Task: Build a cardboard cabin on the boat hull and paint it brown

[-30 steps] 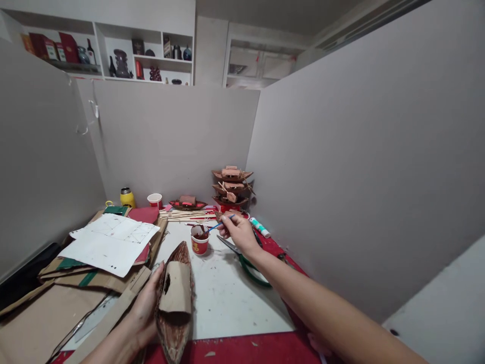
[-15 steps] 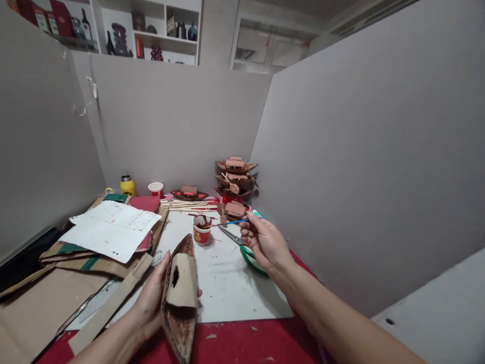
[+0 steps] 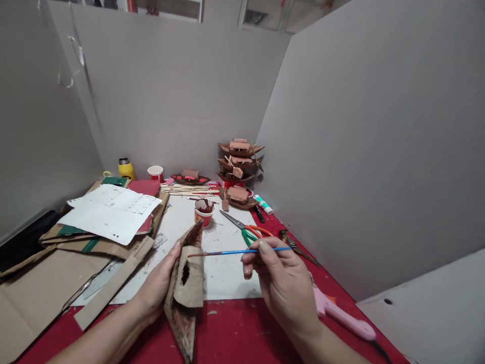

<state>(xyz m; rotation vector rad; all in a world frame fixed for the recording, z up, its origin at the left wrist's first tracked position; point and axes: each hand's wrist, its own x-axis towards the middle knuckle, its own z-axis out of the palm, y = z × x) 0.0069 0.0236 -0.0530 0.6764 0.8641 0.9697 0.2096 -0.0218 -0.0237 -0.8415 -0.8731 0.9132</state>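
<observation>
The bench [image 3: 235,328] is hemmed by grey partition walls at nine, twelve and three o'clock, and its red near edge runs out of the bottom of the view; the freest patch is the white sheet [image 3: 227,273] in the middle, between the cardboard pile [image 3: 94,237] at nine o'clock and the scissors [image 3: 246,230] at one o'clock. The cardboard boat [image 3: 185,290] is cut off at its lower tip by the frame edge, and the far side of its hull is hidden behind the curved cabin piece with a dark hole. The left hand [image 3: 157,285] is wrapped round the boat's side at about seven o'clock, thumb up along the hull, fingers hidden behind it. The right hand [image 3: 282,283], at five o'clock, pinches a blue-handled paintbrush [image 3: 237,252] between thumb and fingertips, held level, its brown tip just above the boat's cabin; contact cannot be told. The paint cup [image 3: 204,211] stands beyond the boat at twelve o'clock, well apart from both hands.
</observation>
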